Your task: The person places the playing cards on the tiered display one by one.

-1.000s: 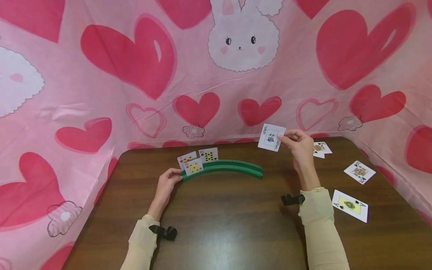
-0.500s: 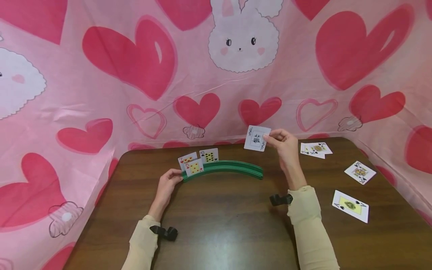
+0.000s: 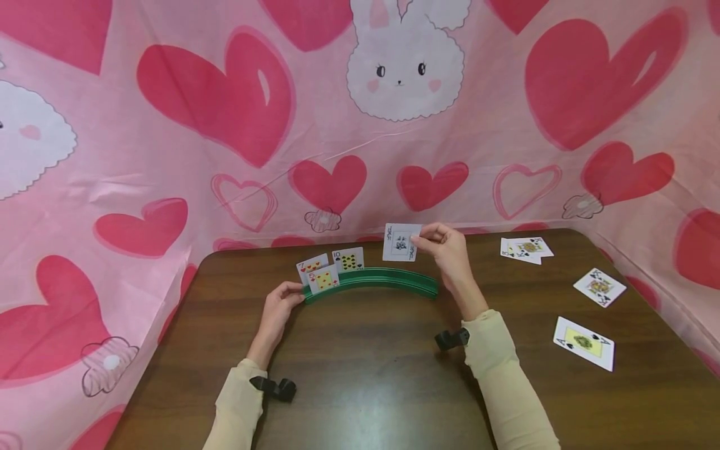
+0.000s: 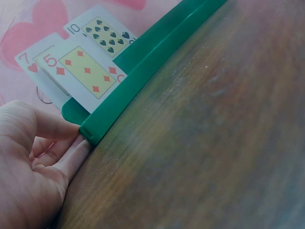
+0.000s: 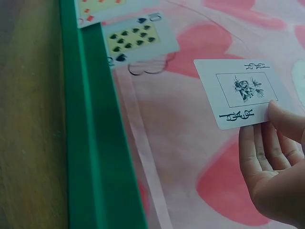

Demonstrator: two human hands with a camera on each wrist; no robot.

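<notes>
A curved green card holder [image 3: 388,275] stands on the table. At its left end are a seven of hearts [image 4: 29,60], a five of diamonds [image 4: 86,71] in front of it, and a ten of spades [image 4: 107,36] behind. My left hand [image 3: 278,307] grips that end of the holder between thumb and fingers. Above the holder's right half, apart from it, my right hand [image 3: 447,253] pinches a black-and-white joker card [image 5: 245,90] by one edge. The joker's face is turned towards me.
On the table's right side lie an ace of spades [image 3: 585,344], a king card [image 3: 599,287] and a small overlapping group of cards [image 3: 525,248]. A pink cloth [image 3: 337,137] with hearts and rabbits hangs behind the brown table [image 3: 360,375].
My right hand has carried the joker leftward and somewhat down, over the holder's right half. Cards it covered at the back right are now visible. The left hand stays put.
</notes>
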